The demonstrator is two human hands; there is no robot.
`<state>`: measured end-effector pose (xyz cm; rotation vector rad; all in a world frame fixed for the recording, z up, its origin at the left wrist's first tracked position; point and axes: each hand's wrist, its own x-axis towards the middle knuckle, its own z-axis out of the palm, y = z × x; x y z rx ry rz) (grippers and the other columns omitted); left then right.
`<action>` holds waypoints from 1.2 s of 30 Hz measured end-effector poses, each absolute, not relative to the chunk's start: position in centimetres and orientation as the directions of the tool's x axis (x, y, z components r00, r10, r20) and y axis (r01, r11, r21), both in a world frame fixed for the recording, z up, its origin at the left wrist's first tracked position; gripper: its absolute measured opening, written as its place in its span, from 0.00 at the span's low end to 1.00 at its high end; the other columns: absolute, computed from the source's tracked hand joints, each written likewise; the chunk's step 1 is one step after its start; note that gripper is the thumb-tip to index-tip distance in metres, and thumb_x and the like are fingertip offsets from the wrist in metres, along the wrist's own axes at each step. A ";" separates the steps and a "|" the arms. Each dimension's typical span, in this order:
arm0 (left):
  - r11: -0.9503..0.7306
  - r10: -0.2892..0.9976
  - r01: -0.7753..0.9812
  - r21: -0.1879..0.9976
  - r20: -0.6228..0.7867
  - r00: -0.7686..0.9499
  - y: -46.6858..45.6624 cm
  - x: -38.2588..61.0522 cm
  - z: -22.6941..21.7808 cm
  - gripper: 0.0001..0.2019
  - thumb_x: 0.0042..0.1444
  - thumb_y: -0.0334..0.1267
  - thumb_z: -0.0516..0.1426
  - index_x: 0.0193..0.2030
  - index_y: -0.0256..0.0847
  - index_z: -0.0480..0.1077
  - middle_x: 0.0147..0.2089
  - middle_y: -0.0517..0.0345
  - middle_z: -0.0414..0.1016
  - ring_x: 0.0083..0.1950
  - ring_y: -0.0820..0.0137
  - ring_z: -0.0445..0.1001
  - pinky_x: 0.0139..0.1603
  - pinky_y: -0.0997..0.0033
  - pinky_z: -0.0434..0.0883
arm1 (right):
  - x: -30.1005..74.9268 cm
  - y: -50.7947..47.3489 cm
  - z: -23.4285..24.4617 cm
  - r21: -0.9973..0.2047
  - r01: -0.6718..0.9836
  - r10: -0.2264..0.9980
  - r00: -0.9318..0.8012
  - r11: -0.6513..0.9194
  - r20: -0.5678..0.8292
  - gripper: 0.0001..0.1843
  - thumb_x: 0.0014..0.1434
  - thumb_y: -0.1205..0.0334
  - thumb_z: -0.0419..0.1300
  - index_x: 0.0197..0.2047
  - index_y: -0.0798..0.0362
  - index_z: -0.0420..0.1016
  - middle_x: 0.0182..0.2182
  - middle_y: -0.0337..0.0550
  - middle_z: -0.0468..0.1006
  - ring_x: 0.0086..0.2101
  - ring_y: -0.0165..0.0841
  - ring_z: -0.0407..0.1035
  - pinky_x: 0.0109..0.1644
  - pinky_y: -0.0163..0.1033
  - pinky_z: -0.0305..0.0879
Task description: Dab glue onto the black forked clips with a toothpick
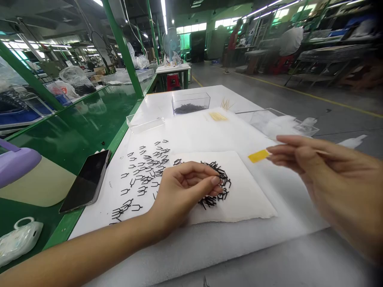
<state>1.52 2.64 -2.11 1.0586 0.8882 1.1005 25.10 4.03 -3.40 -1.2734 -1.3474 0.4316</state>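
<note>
A pile of small black forked pieces [209, 201] lies on a white paper sheet [245, 199]. Over the pile, my left hand [188, 187] has its thumb and fingers pinched together; whatever is between the tips is too small or hidden to make out. More black forked pieces [143, 169] are scattered to the left of the sheet. My right hand [323, 175] is raised at the right, its thumb and fingers closed on a small flat yellow strip [258, 156] that sticks out toward the left. The strip is apart from the pile.
Toward the back stand a clear box [190, 104] of dark pieces and a bundle of thin yellowish sticks [218, 116]. A clear tray [146, 124] lies at the left, a tray with white plastic [281, 125] at the right. A phone [86, 181] rests on the green edge.
</note>
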 end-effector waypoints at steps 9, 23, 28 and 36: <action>-0.024 0.981 -0.189 0.982 0.059 0.184 2.4 1.5 -2.4 0.04 0.56 0.28 0.64 0.35 0.40 0.79 0.34 0.65 0.81 0.36 0.82 0.79 0.40 0.91 0.76 | 28.8 8.9 -3.6 -0.645 0.747 0.895 0.167 0.158 0.413 0.16 0.66 0.56 0.57 0.31 0.57 0.76 0.24 0.36 0.71 0.26 0.28 0.64 0.34 0.37 0.60; 0.001 0.975 -0.124 0.992 0.026 0.221 2.2 1.4 -2.4 0.02 0.58 0.32 0.63 0.33 0.38 0.76 0.30 0.63 0.80 0.33 0.80 0.80 0.37 0.88 0.77 | 28.7 9.1 -3.9 -0.593 0.802 0.930 0.162 0.070 0.329 0.16 0.68 0.57 0.55 0.32 0.57 0.75 0.26 0.37 0.74 0.28 0.29 0.68 0.37 0.38 0.65; 0.060 0.969 -0.128 0.990 -0.027 0.247 2.2 1.5 -2.3 0.03 0.58 0.31 0.62 0.33 0.37 0.75 0.28 0.62 0.79 0.30 0.80 0.79 0.33 0.87 0.77 | 28.7 9.1 -4.0 -0.606 0.792 0.917 0.184 0.074 0.353 0.16 0.68 0.57 0.55 0.33 0.57 0.75 0.27 0.37 0.74 0.29 0.29 0.69 0.39 0.39 0.66; 0.166 0.955 -0.134 0.977 -0.126 0.267 2.3 1.7 -1.9 0.04 0.56 0.29 0.62 0.30 0.35 0.74 0.24 0.62 0.78 0.26 0.80 0.78 0.29 0.88 0.75 | 28.9 9.3 -4.1 -0.628 0.776 0.918 0.205 0.058 0.338 0.15 0.68 0.58 0.56 0.32 0.57 0.75 0.26 0.36 0.74 0.28 0.29 0.69 0.38 0.39 0.66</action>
